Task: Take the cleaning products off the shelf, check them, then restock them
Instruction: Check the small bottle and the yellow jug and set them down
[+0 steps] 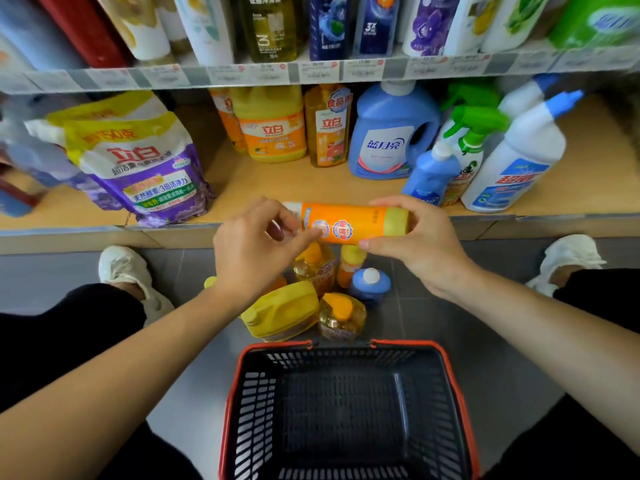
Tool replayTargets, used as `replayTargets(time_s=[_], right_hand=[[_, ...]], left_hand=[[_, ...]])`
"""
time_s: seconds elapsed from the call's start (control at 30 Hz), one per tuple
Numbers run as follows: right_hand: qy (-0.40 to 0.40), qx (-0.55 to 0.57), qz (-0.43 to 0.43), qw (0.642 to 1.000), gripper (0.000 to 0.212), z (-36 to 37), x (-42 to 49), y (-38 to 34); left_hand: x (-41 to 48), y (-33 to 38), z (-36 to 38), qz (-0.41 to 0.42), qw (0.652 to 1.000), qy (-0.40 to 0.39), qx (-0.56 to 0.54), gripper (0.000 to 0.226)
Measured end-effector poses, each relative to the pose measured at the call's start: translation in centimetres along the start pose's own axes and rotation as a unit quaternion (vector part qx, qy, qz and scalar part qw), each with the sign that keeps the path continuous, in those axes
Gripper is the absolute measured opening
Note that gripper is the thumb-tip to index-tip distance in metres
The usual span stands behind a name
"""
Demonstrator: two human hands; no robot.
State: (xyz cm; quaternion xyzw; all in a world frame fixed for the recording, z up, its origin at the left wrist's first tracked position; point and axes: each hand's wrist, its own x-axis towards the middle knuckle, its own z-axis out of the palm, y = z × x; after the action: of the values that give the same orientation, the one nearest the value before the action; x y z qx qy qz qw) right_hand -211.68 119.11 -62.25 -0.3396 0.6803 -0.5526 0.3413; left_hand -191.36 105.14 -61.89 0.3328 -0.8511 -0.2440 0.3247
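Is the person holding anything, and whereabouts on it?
Yes: an orange bottle, held sideways between both hands. The left hand pinches its white end; the right hand has its grip on the yellow end.

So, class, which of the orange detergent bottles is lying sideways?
The orange bottle held horizontally between the left hand and right hand; the shelf bottles stand upright.

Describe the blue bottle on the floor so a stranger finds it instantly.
Find the red-rimmed basket on the floor. Beyond it stands a bottle cluster, the blue bottle at its right edge. Only it is blue, white-capped; the rest are yellow or orange.
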Motion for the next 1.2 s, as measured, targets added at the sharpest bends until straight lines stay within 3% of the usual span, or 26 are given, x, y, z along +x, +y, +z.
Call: replayTargets(time_s=[0.1,0.17,0.23,0.43,0.6,0.77,1.0,1.2], right_hand=[[-0.037,-0.012,-0.032,0.999,0.054,-0.5,0.0,-0.4],[-0.066,0.021,-0.036,0.997,0.052,-0.2,-0.3,-0.5],[-0.077,0.041,-0.041,0.995,0.052,-0.1,-0.3,-0.7],[-0.108,0.085,-0.074,0.988,0.044,-0.7,0.0,-1.4],[-0.110,0.084,-0.062,0.988,0.028,-1.0,0.3,-1.5],[-0.089,-0.065,-0.093,0.989,0.035,-2.1,0.8,-1.7],[-0.185,-0.078,-0.165,0.966,0.036,-3.3,1.0,-2.5],[-0.131,0.010,-0.129,0.983,0.029,-2.9,0.7,-2.4]], left_hand=[[0.3,-0.4,0.1,0.094,0.991,-0.095,0.009,0.050],[0.2,-0.6,0.3,0.084,0.978,-0.189,-0.017,0.065],[0.0,-0.7,0.4,0.053,0.971,-0.229,-0.045,0.070],[0.0,-1.0,0.5,0.046,0.976,-0.205,-0.057,0.070],[-0.9,-0.8,0.7,0.049,0.986,-0.155,0.028,0.065],[-1.1,-0.7,0.6,0.055,0.986,-0.143,0.068,0.064],[-0.5,-1.3,0.7,-0.033,0.964,-0.235,-0.116,0.070],[-0.7,-1.2,0.9,-0.034,0.959,-0.240,-0.144,0.069]])
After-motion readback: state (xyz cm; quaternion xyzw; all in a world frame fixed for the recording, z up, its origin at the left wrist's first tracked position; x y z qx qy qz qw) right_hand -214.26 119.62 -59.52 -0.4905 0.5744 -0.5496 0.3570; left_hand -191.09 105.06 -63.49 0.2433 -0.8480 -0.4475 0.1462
